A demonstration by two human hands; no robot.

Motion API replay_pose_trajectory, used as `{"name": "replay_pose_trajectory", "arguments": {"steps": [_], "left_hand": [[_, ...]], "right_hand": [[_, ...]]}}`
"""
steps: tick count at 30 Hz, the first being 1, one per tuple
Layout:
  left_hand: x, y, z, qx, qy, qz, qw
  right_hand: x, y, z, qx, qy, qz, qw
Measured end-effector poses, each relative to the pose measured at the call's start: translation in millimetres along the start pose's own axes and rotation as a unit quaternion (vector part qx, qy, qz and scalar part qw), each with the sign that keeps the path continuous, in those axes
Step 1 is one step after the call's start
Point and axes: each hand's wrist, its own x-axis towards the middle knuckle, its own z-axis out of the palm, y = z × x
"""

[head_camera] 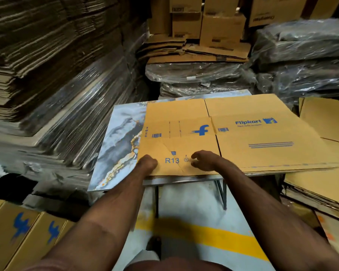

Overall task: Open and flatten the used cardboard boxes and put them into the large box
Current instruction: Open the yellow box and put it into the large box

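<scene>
Head view: a flattened cardboard box (233, 133) lies on the marble-patterned table (119, 137), overhanging its right side. Both hands sit at its near flap — left hand (147, 163) curled over the edge, right hand (202, 160) loosely curled, fingertips touching the flap.

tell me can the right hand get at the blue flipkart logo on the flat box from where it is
Probably yes: the right hand hovers over the flat box, and bare cardboard lies between it and the Flipkart logo further out.
</scene>
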Motion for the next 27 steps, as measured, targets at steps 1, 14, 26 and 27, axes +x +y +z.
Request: {"name": "replay_pose_trajectory", "arguments": {"steps": [1,14,26,27], "left_hand": [[4,-5,-2,0.021,0.017,-0.007,1.000],[82,-68,-23,-0.383,-0.143,0.034,0.912],[134,-27,-53,-0.353,-0.344,-0.016,0.870],[132,-17,-54,-0.347,-0.368,-0.013,0.862]], "right_hand": [[1,-6,-1,-0.001,-0.013,-0.005,1.000],[121,-132,48,0.008,-0.014,0.064,0.998],[146,-162,39,-0.079,-0.025,0.158,0.984],[146,-163,30,-0.100,-0.039,0.175,0.979]]}}
